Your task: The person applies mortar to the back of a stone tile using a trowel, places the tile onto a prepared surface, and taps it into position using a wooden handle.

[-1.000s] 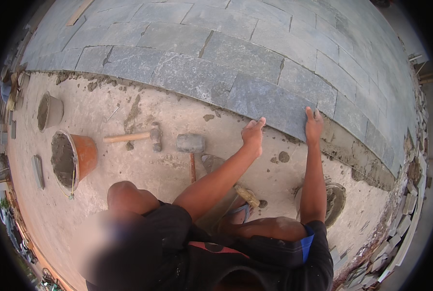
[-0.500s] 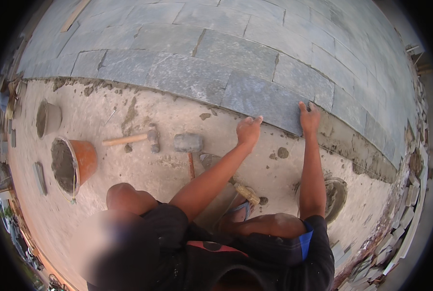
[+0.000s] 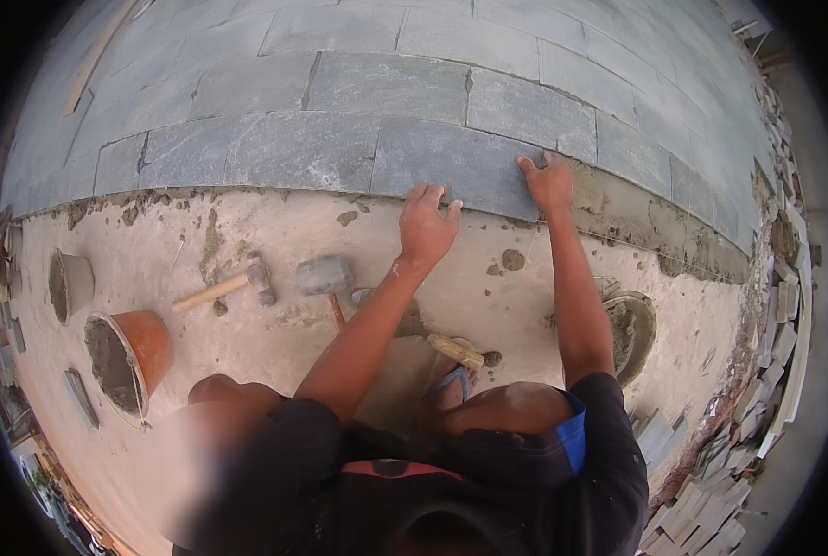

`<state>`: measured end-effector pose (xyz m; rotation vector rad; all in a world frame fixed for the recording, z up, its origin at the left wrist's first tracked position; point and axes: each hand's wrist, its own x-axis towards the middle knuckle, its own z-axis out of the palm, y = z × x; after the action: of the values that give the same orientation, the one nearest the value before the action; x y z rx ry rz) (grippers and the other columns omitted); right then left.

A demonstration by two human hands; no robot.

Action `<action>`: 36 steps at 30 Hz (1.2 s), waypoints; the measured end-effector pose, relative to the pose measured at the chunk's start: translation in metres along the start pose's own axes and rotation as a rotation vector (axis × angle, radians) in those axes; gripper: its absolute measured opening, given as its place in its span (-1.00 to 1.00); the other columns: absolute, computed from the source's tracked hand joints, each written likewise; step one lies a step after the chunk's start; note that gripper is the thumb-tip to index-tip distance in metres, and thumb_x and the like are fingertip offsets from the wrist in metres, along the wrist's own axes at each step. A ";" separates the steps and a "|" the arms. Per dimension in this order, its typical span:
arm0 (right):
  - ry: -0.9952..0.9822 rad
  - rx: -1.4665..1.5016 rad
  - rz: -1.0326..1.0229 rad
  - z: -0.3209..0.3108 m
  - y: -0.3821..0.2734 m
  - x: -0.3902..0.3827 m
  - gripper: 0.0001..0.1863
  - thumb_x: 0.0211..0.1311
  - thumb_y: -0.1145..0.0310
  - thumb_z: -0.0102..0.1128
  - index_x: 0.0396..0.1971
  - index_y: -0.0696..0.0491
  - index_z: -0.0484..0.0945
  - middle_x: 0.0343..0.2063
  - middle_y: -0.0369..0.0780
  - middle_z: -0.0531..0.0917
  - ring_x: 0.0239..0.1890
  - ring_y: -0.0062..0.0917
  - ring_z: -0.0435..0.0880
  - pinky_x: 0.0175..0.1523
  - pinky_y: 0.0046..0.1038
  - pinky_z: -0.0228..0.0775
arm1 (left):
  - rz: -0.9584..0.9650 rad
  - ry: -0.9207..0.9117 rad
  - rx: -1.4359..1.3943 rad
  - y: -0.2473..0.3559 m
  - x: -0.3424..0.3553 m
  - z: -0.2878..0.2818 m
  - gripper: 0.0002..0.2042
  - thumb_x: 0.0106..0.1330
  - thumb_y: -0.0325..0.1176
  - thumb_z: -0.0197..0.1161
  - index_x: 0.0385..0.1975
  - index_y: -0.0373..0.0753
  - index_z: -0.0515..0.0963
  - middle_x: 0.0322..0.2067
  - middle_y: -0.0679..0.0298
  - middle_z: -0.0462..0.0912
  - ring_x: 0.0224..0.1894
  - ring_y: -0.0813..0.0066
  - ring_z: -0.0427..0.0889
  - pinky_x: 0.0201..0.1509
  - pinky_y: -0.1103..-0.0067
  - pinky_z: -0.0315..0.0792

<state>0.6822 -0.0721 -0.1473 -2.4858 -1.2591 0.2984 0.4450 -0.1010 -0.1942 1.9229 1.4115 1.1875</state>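
A dark grey stone tile [image 3: 460, 167] lies in the near row of the paving, beside a bed of wet mortar. My left hand [image 3: 428, 227] is open at its near edge, fingertips touching the edge and thumb held apart. At the tile's right end is my right hand [image 3: 550, 188], its thumb over the surface and its fingers bent at the far right corner, gripping it. The mortar bed [image 3: 632, 213] runs rightward from that end, with a thin string along its near side.
Left of me lie a wooden-handled hammer [image 3: 219, 287] and a rubber mallet [image 3: 324, 275]. An orange bucket [image 3: 152, 345] and a grey bucket [image 3: 78, 281] stand farther left. Another mortar bucket [image 3: 649, 324] is by my right arm. Stacked stone pieces [image 3: 701, 519] line the right side.
My left hand has gone from closed fingers with the thumb up to spread fingers on the tile's edge. My right hand stays at the tile's right end. The view has shifted.
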 end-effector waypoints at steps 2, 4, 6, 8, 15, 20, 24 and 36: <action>-0.004 0.008 0.000 -0.001 0.005 0.003 -0.17 0.13 -0.16 0.36 0.15 0.28 0.54 0.04 0.19 0.62 0.14 0.00 0.61 0.22 -0.14 0.43 | 0.109 -0.060 0.078 0.001 0.008 -0.007 -0.63 0.09 -0.33 0.49 -0.12 -0.32 0.59 -0.15 0.13 0.57 -0.09 0.08 0.51 -0.02 0.30 0.43; -0.003 0.036 -0.025 0.000 0.011 0.006 -0.18 0.13 -0.16 0.37 0.15 0.27 0.54 0.03 0.18 0.63 0.14 -0.01 0.61 0.21 -0.13 0.43 | 0.185 -0.144 0.133 0.003 0.016 -0.013 -0.59 0.06 -0.36 0.51 -0.07 -0.28 0.59 -0.03 0.16 0.54 0.06 0.11 0.45 0.09 0.28 0.36; 0.016 0.041 -0.048 0.003 0.015 0.010 -0.19 0.13 -0.16 0.37 0.15 0.26 0.55 0.04 0.16 0.63 0.14 -0.02 0.61 0.21 -0.14 0.43 | 0.210 -0.190 0.156 0.001 0.021 -0.014 -0.55 0.05 -0.34 0.51 -0.03 -0.25 0.59 0.03 0.17 0.51 0.11 0.11 0.41 0.15 0.24 0.31; 0.018 0.037 -0.056 0.003 0.012 0.010 -0.19 0.13 -0.16 0.37 0.15 0.25 0.55 0.04 0.15 0.63 0.15 -0.03 0.61 0.22 -0.15 0.43 | 0.237 -0.216 0.180 -0.004 0.022 -0.015 -0.52 0.05 -0.32 0.52 0.00 -0.24 0.58 0.07 0.17 0.50 0.15 0.12 0.39 0.19 0.22 0.27; -0.016 0.022 -0.022 0.002 0.006 0.008 -0.22 0.16 -0.16 0.33 0.18 0.19 0.55 0.07 0.10 0.63 0.15 -0.08 0.61 0.21 -0.16 0.45 | 0.361 -0.258 0.248 -0.016 0.028 -0.018 -0.44 0.03 -0.26 0.52 0.08 -0.21 0.54 0.16 0.16 0.46 0.24 0.14 0.36 0.27 0.20 0.22; -0.001 -0.002 -0.025 0.003 0.011 0.009 -0.22 0.17 -0.16 0.33 0.18 0.18 0.55 0.05 0.09 0.64 0.13 -0.07 0.62 0.19 -0.14 0.46 | 0.372 -0.251 0.268 -0.016 0.030 -0.016 -0.42 0.04 -0.23 0.52 0.10 -0.23 0.52 0.16 0.16 0.48 0.25 0.17 0.38 0.28 0.20 0.22; 0.042 0.003 0.003 -0.006 0.016 0.003 -0.28 0.20 -0.11 0.29 0.17 0.17 0.56 0.03 0.08 0.66 0.11 -0.05 0.62 0.18 -0.14 0.47 | 0.347 -0.239 0.263 -0.013 0.029 -0.016 -0.40 0.03 -0.23 0.52 0.11 -0.26 0.51 0.15 0.17 0.50 0.24 0.18 0.40 0.27 0.21 0.22; -0.034 -0.262 -0.145 -0.015 0.093 -0.082 -0.54 0.21 0.20 0.26 0.07 0.11 0.60 -0.04 0.02 0.61 -0.01 -0.02 0.63 0.04 -0.08 0.52 | 0.297 -0.276 0.268 -0.011 0.032 -0.019 -0.39 0.05 -0.16 0.51 0.12 -0.27 0.53 0.16 0.19 0.52 0.23 0.19 0.40 0.27 0.24 0.23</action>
<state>0.7082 -0.1927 -0.1667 -2.5923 -1.5735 0.1483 0.4257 -0.0690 -0.1813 2.4417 1.2165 0.8397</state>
